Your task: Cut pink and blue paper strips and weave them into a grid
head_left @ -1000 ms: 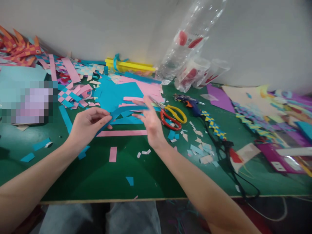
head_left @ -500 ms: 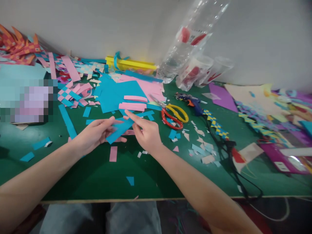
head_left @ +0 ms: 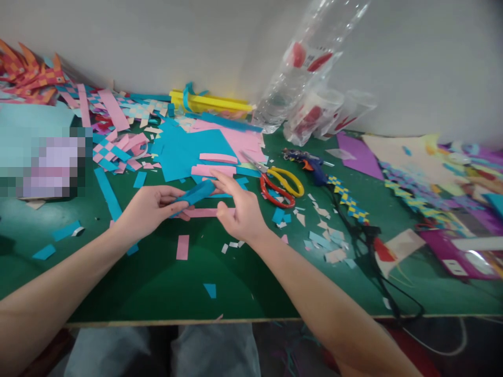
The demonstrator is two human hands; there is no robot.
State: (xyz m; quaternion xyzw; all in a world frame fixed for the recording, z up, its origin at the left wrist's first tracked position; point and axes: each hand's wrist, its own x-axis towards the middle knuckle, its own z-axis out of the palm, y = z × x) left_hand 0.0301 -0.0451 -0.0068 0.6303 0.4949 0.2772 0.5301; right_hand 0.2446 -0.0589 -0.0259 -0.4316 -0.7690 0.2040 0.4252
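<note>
My left hand (head_left: 155,207) pinches a blue paper strip (head_left: 194,195) between thumb and fingers, above the green tabletop. The strip looks curled along its length and slants up to the right. At the strip's far end is my right hand (head_left: 239,207), its fingertips against the paper and its thumb held apart below. A pink paper strip (head_left: 206,212) lies beneath both hands, partly hidden by them. Just beyond the fingers are folded pink strips (head_left: 202,170) on blue paper sheets (head_left: 184,149). Yellow-and-red-handled scissors (head_left: 281,183) lie to the right of my right hand.
A glue gun (head_left: 310,165) with a black cable lies right of the scissors. Plastic-wrapped cups (head_left: 310,68) lean on the wall. Woven paper pieces (head_left: 113,152) pile up on the left, and paper scraps (head_left: 324,241) dot the green table (head_left: 157,293). Another person's hand (head_left: 489,183) shows far right.
The blue strip, flat and slanting before, now looks curled and sits a little higher. My left hand has turned over onto it; my right thumb has moved away from the fingers.
</note>
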